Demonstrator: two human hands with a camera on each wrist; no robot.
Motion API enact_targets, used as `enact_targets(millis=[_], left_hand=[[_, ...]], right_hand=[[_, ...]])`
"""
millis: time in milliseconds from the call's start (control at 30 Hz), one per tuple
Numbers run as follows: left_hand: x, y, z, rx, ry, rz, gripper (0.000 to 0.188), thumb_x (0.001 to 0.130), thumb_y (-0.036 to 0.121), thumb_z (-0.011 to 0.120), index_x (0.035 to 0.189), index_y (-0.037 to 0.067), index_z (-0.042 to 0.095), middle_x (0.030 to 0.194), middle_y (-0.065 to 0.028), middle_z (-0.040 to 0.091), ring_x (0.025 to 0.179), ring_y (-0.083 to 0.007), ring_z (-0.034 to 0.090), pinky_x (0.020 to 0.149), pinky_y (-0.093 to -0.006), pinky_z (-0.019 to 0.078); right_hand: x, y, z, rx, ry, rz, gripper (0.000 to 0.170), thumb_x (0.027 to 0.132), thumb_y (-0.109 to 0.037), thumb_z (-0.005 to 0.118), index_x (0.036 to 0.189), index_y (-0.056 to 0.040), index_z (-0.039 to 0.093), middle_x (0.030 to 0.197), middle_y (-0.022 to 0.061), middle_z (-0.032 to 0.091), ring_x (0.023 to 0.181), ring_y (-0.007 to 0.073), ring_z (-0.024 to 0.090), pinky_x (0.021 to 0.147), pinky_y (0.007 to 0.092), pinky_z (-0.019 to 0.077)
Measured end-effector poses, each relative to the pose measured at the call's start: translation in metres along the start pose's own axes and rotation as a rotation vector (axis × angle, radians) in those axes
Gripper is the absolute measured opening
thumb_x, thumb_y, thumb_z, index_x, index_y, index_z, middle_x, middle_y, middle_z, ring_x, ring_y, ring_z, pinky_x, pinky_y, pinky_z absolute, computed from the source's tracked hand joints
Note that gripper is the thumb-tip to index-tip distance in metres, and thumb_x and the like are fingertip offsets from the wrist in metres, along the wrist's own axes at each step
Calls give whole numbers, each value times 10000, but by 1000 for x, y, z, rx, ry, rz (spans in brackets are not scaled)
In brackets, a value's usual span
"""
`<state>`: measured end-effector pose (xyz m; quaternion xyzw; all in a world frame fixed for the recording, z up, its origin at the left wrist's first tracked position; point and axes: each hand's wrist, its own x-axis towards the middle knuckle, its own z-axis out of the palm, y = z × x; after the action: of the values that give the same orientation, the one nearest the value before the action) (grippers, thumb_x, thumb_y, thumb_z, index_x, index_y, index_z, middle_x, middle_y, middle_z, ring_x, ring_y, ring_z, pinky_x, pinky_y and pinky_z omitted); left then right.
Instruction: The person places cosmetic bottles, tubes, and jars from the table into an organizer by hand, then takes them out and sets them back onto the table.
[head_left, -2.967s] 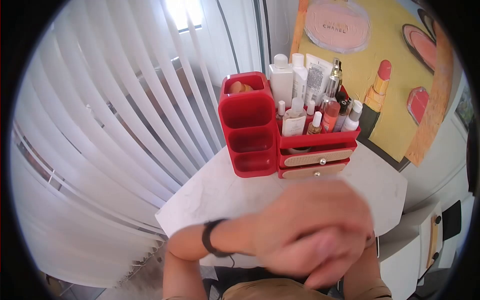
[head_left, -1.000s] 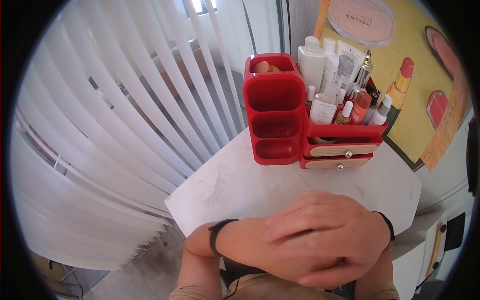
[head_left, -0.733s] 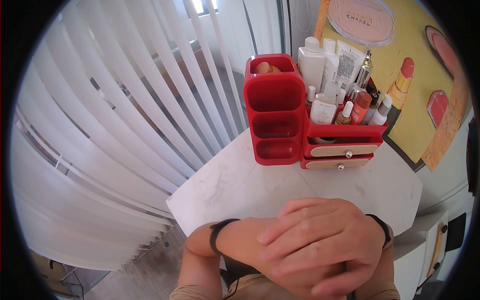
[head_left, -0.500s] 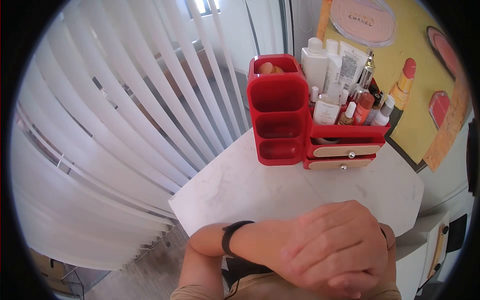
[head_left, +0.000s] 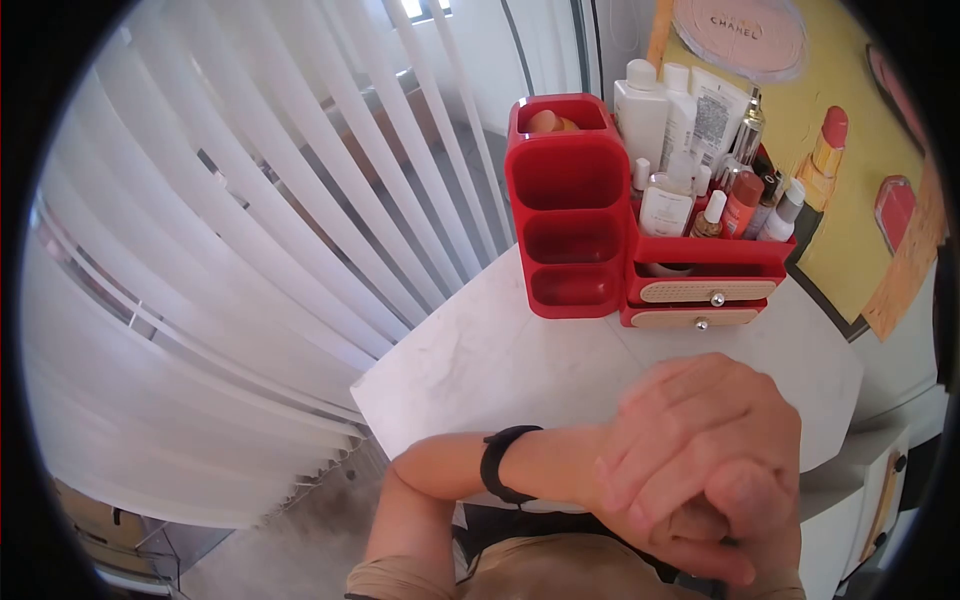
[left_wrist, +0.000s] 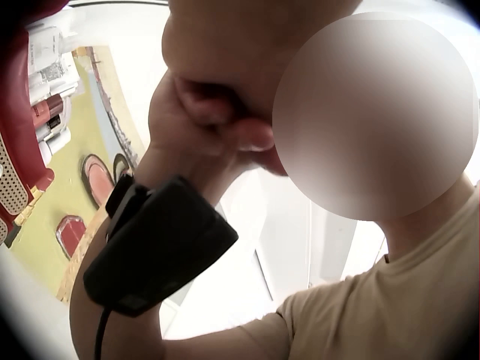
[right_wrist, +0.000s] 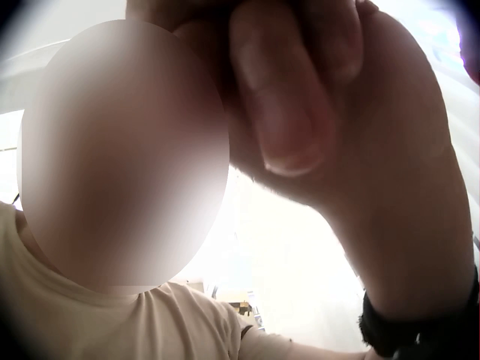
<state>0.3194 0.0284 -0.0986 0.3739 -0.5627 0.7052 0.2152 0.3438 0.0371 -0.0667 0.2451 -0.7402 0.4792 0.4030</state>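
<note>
In the head view, my right hand (head_left: pixel 715 415) lies on top, its fingers bent over my left hand. The left hand (right_wrist: pixel 367 127) is largely covered there; the right wrist view shows its heel with right fingers (right_wrist: pixel 281 112) hooked over it. No object shows between the two hands. Both are raised in front of my chest, above the near edge of the white table (head_left: pixel 480 370). A black band (head_left: pixel 508 463) circles my left wrist. On my right wrist sits a black camera (left_wrist: pixel 161 247), with a cable hanging from it.
Beyond the hands stands a red organizer (head_left: pixel 578 225) with stepped compartments and two drawers (head_left: pixel 700 318). Its right part holds several bottles (head_left: pixel 640 115) and tubes. Vertical blinds (head_left: pixel 250 300) hang at left. A makeup painting (head_left: pixel 830 220) leans behind; white drawers (head_left: pixel 850 510) stand at right.
My hands rub against each other: the right fingers, stretched across the left hand moments ago, now bend round it. The joined hands moved slightly up and right, and the view shifted a little.
</note>
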Motion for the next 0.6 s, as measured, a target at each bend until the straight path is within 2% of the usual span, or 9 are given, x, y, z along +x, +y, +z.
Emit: enact_targets(millis=[67, 100, 133, 200, 233, 300, 367, 433, 600], left_hand=[[16, 47, 4, 1237, -205, 108, 206, 881, 201, 788, 700, 147, 703, 728, 43, 674, 754, -118, 619, 705, -253, 434], [22, 79, 13, 1220, -392, -712, 206, 835, 197, 860, 712, 142, 704, 742, 50, 676, 789, -93, 620, 723, -236, 427], [24, 76, 19, 1213, -400, -713, 206, 835, 197, 860, 712, 142, 704, 742, 50, 676, 789, -93, 620, 723, -236, 427], [31, 70, 29, 1111, -78, -852, 274, 739, 220, 948, 785, 71, 723, 770, 35, 671, 856, -68, 645, 726, -208, 443], [27, 75, 29, 1111, -79, -845, 274, 739, 220, 948, 785, 71, 723, 770, 35, 671, 856, -68, 645, 726, -208, 443], [25, 84, 27, 1081, -727, -1029, 321, 757, 217, 936, 890, 22, 718, 809, 29, 657, 811, -84, 647, 721, -213, 468], [38, 82, 19, 1051, -769, -1059, 273, 788, 167, 907, 909, 15, 715, 820, 16, 660, 808, -99, 654, 735, -225, 479], [66, 81, 15, 1024, -813, -1087, 226, 819, 117, 877, 928, 9, 711, 830, 3, 664, 804, -113, 662, 749, -238, 491], [126, 103, 20, 905, -545, -1108, 417, 1013, 388, 625, 1172, 2, 630, 1221, -189, 625, 943, -292, 653, 798, -361, 529]], right_hand=[[-10, 3, 7, 35, 100, 50, 245, 911, -134, 487, 782, -27, 666, 774, 108, 689, 650, 276, 656, 584, 352, 489], [-10, 2, 8, 62, 181, 93, 199, 899, -61, 484, 821, 4, 655, 767, 104, 666, 649, 275, 631, 608, 356, 496], [-4, -2, 8, 56, 183, 85, 199, 899, -61, 484, 821, 4, 655, 767, 104, 666, 649, 275, 631, 608, 356, 496], [-1, -7, 5, 79, 113, 192, 375, 954, -230, 438, 690, -70, 650, 697, 86, 675, 624, 252, 640, 563, 354, 455], [0, -6, 8, 109, 112, 160, 376, 967, -215, 419, 710, -63, 647, 719, 96, 688, 628, 257, 647, 583, 355, 468], [1, -8, 6, 128, 101, 175, 389, 982, -233, 419, 714, -67, 647, 724, 96, 693, 632, 256, 650, 601, 356, 479], [3, -12, 7, 145, 86, 183, 402, 996, -251, 419, 719, -70, 648, 729, 95, 698, 636, 255, 652, 619, 358, 491], [3, -19, 9, -7, 257, 174, 414, 1027, -329, 455, 767, -81, 661, 762, 103, 714, 633, 259, 664, 626, 375, 518], [2, -23, -15, 61, 330, -101, 367, 1048, -377, 530, 902, -77, 681, 874, 139, 745, 696, 273, 710, 715, 377, 554]])
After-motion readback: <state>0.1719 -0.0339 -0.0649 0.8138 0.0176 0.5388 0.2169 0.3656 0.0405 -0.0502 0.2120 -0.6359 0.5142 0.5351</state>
